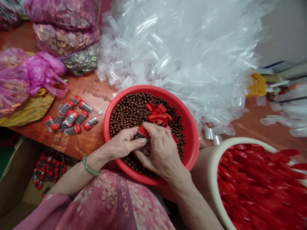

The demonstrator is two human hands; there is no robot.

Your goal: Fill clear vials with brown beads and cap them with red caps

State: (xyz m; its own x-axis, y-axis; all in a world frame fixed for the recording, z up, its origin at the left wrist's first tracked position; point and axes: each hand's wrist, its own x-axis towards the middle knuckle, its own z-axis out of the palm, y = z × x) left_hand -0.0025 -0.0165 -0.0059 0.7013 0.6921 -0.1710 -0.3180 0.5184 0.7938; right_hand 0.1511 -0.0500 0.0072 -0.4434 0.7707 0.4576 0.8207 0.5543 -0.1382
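Observation:
Above a red basin (193, 143) of small brown balls (127, 110), both my hands close on one small clear container with a red cap (142, 130). My left hand (123, 143) grips its clear body, with the thumb along the side. Over the capped end curls my right hand (161, 148), which hides part of the container and its own fingertips. Dark balls seem to show through the clear wall, though fingers cover most of it. Beside my right hand, several loose red caps (159, 113) lie on the balls.
A big heap of clear plastic containers (177, 48) covers the table behind the basin. Several filled, red-capped containers (70, 118) lie left; more are in a cardboard box (11, 169) below. Pink bags (64, 35) stand back left. A cream bucket (213, 179) of red caps stands right.

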